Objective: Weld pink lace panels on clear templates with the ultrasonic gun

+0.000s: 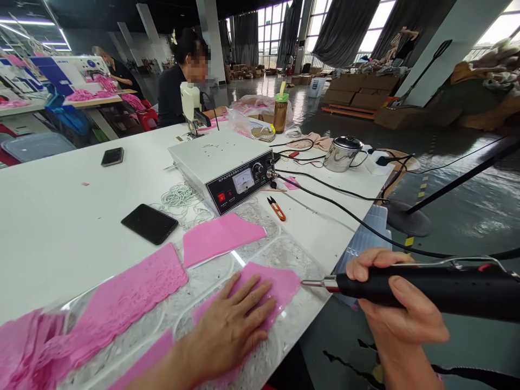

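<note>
My left hand (235,319) lies flat with fingers spread on a pink fabric piece (280,279) over a clear, scuffed sheet (300,257). In my right hand (402,309) is a black handheld tool (442,287), its thin metal tip touching or very near the fabric's right corner. A second pink piece (223,238) lies beyond my left hand. Pink fabric with a patterned edge (134,292) stretches to the left, joining a bunched pile (24,346). The tool's cable runs toward a control box (239,184) with a dial and a red switch.
Two phones (149,223) (112,157), orange snips (277,208), tangled pale cord (179,197), a glass pot (344,154) and a bottle (280,112) are on the table. Black cables cross the right side. A person (174,81) sits across, near a sewing machine (190,105).
</note>
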`<state>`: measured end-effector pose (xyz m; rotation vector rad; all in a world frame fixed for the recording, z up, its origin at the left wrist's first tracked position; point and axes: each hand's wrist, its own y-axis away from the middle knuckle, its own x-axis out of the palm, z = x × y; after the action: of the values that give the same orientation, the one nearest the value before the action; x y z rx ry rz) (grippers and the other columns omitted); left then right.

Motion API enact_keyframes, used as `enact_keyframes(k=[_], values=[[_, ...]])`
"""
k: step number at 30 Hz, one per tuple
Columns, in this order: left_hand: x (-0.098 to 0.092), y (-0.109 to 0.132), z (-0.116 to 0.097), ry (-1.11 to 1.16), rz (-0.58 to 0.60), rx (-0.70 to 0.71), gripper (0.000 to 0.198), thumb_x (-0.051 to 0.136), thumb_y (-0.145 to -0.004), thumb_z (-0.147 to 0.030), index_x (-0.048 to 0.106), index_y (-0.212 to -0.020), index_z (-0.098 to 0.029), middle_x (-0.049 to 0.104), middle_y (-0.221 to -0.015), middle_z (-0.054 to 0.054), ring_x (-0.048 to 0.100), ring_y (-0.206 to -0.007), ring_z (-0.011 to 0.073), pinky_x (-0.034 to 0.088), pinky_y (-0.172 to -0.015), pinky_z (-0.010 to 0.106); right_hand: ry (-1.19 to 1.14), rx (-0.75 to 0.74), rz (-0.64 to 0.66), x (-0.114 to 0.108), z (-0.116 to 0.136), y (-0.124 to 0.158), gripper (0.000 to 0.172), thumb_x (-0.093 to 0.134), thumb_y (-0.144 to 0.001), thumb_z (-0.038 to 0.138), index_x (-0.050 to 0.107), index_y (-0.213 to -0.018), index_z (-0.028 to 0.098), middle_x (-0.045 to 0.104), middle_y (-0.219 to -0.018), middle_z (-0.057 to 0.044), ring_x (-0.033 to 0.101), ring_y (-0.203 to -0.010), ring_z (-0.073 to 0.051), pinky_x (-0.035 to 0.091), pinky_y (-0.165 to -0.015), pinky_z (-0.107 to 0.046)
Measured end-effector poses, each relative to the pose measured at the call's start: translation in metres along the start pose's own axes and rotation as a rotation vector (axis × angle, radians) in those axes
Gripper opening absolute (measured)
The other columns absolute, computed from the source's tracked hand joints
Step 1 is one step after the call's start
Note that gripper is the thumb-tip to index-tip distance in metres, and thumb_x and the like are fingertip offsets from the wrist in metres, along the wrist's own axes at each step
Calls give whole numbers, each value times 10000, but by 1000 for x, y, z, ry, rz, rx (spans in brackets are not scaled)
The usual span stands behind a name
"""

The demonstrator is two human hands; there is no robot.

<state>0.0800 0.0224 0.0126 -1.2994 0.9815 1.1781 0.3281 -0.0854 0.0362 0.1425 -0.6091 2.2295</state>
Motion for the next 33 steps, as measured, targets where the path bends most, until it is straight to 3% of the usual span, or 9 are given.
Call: enact_keyframes(k=[6,17,33], values=[[1,0,1,-4,3,-6,478,444,-1032,-360,400,-1482,-202,463,-1498,46,460,-1370,272,377,-1138,476,59,-78,-10,5,2,-3,142,530,-798,368,562,-755,236,513,-697,-19,495,-504,-138,435,-456,-315],[2,1,1,23,9,-4,497,436,-1033,-373,383,-1492,-191,445,-1510,56,437,-1385,284,348,-1152,495,-148,-40,23,8,0,-6,139,684,-704,331,685,-737,196,598,-673,-26,536,-502,-134,447,-455,-298],[1,1,1,82,3,-23,489,431,-1035,-379,385,-1490,-204,452,-1507,53,437,-1387,270,308,-1176,469,-169,-51,56,5,-1,-8,91,656,-695,259,676,-723,175,612,-687,-20,554,-513,-124,460,-468,-284]])
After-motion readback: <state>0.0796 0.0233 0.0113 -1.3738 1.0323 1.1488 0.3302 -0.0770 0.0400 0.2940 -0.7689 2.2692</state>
